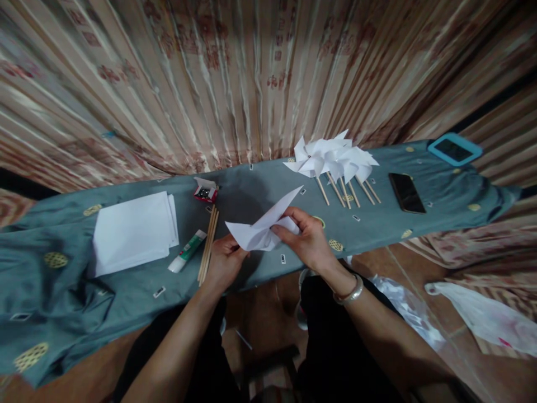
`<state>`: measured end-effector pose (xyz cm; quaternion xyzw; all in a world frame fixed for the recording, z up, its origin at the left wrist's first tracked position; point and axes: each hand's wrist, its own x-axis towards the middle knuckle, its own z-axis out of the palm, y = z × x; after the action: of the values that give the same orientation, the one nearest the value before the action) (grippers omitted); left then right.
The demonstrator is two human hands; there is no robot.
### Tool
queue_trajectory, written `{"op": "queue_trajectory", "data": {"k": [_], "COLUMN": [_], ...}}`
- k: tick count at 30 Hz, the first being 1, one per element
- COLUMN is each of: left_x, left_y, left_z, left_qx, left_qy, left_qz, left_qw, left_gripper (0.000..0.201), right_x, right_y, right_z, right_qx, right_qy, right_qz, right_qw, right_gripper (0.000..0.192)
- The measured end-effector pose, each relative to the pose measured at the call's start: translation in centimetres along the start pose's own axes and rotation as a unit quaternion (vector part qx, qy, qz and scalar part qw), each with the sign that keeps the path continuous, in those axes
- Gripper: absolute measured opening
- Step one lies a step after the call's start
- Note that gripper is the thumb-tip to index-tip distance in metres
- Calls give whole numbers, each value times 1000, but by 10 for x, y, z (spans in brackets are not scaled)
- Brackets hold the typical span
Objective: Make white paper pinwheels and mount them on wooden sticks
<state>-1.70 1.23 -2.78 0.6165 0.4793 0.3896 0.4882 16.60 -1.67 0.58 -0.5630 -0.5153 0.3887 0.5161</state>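
Clearly, the white, thin-looking paper piece with pointed, curling flaps should weigh almost nothing. It is held up between both hands over the near edge of the grey-green patterned cloth-covered surface, just right of the slim, pale wooden sticks. The left hand has its grip closed on the lower left of the paper; the right hand pinches it close to where the flaps gather, thumb on top.

I would expect the sheet to be springy along its curves yet easily creased or torn, and hardly slippery against bare skin. The gathered middle, where layers seem to overlap, looks the surest place to hold; the long upper point would likely bend under pressure, so a light touch suits it.
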Motion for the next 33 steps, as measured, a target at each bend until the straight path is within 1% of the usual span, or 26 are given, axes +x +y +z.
{"op": "queue_trajectory", "data": {"k": [3,6,8,9,13,16,21,25,30,33], "left_x": [0,1,1,1,-3,-6,-7,-4,1,4], "left_y": [-3,-3,-2,-2,-2,-2,0,-1,2,4], "left_z": [-3,-7,-8,-8,-8,-9,-11,-13,-15,-16], "left_qx": [15,21,11,1,-41,-52,-52,-49,-68,-84], "left_qy": [-16,-42,-59,-63,-75,-89,-87,-79,-71,-73], "left_qz": [-10,-1,8,9,1,-9,-6,0,-28,-46], "left_qw": [1000,999,998,998,996,995,995,996,995,993], "left_gripper": [23,19,13,13,35,40,38,38,42,48], "right_x": [2,5,8,9,12,13,12,14,17,21], "right_y": [1,3,4,4,3,1,1,1,3,7], "right_z": [1,1,0,-1,-3,-3,1,4,8,10], "right_qx": [14,28,52,65,96,100,81,94,106,100], "right_qy": [-1,-3,-12,-18,-35,-41,-50,-41,-52,-57], "right_qz": [20,43,62,70,93,95,87,99,102,98], "right_qw": [1000,999,997,995,990,990,992,990,988,988], "right_gripper": [26,30,32,32,34,35,33,32,35,33]}}
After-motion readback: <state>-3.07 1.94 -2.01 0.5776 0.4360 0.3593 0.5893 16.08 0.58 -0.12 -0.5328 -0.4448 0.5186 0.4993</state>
